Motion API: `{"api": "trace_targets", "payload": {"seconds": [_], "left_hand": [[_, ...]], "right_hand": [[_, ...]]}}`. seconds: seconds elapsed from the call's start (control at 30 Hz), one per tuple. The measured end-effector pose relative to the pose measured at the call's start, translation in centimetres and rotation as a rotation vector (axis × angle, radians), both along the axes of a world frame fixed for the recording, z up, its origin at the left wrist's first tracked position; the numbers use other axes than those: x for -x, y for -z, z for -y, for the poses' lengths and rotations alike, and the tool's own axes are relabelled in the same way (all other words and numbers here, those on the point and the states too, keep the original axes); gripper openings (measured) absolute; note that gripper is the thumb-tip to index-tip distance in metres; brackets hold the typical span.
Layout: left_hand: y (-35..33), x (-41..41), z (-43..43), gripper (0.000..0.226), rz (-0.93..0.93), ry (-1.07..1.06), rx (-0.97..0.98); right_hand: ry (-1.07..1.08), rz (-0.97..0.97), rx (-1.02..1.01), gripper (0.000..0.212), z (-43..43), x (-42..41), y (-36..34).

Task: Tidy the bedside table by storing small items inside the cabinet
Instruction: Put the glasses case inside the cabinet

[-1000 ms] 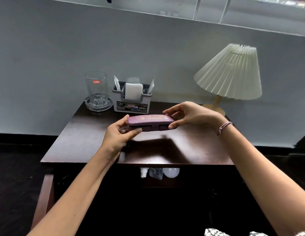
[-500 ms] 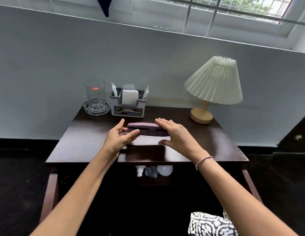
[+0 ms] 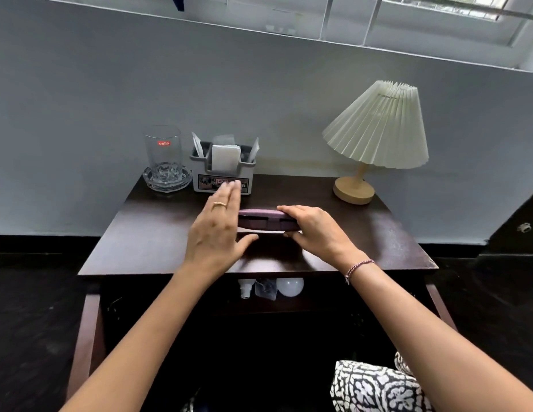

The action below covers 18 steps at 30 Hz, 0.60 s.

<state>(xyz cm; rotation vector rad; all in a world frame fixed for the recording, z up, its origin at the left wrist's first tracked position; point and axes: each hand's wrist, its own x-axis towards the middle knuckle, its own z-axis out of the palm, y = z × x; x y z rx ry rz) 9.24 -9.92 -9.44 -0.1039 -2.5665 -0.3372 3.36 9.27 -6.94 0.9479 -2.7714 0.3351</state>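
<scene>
Pleated lamp (image 3: pixel 375 126) back right; glass (image 3: pixel 163 153) in ashtray (image 3: pixel 182 182) back left; caddy (image 3: pixel 205 173) beside it.

Left hand (image 3: pixel 214 230) flat, fingers (image 3: pixel 229 193) straight (one ringed), right hand (image 3: pixel 316 230) curled, seemingly gripping.

table (image 3: pixel 158 233): dark glossy wood | glass (image 3: pixel 163 153): clear | lampshade (image 3: pixel 378 126): pleated paper

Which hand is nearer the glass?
Left. The left hand is in front and to the right of the glass; the right hand, gripping the case, is farther right.
</scene>
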Motion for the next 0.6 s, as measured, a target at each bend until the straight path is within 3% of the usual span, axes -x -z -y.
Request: {"api": "trace_targets", "payload": {"seconds": [0.07, 0.2, 0.43, 0.6], "left_hand": [[-0.1, -0.4, -0.8, 0.091, -0.024, 0.026, 0.198], [0.1, -0.8, -1.9, 0.060, -0.083, 0.005, 0.333], [-0.3, -1.1, -1.5, 0.045, -0.092, -0.026, 0.303], [-0.9, -1.6, -1.4, 0.043, -0.057, -0.041, 0.277]], "right_hand": [[-0.010, -0.006, -0.007, 0.056, 0.3, 0.0, 0.1], [-0.057, -0.032, -0.008, 0.056, 1.3, -0.5, 0.3], [-0.102, -0.096, 0.014, 0.055, 2.5, -1.5, 0.7], [-0.037, -0.225, -0.114, 0.064, 4.0, -2.0, 1.4]]}}
